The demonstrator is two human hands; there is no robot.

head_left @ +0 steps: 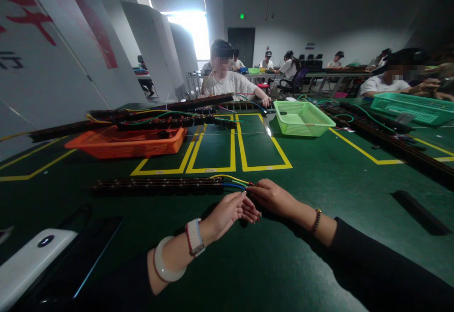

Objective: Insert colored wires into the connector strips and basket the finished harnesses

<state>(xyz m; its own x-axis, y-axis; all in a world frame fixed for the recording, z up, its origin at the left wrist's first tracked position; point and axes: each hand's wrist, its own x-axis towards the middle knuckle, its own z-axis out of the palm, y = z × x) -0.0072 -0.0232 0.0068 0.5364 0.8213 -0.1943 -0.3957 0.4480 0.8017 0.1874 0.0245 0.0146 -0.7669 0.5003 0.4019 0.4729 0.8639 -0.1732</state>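
My right hand (271, 197) pinches the ends of the thin wires (232, 178), yellow, green and blue, with a small red piece by its fingertips. These wires come out of the right end of a long dark strip (158, 186), which lies flat across the table in front of me. Just left of my right hand is my left hand (234, 212), palm turned inward and fingers loosely spread. Its thumb tip reaches the blue wire beside the right fingertips; whether it presses on the wire I cannot tell.
Past the strip stand an orange basket (142, 146) with wired strips across it and a light green basket (305, 125). Yellow tape marks the green table (319, 264). A dark bar (420, 212) lies right; a white device (35, 264) lies near left. A co-worker (227, 82) sits opposite.
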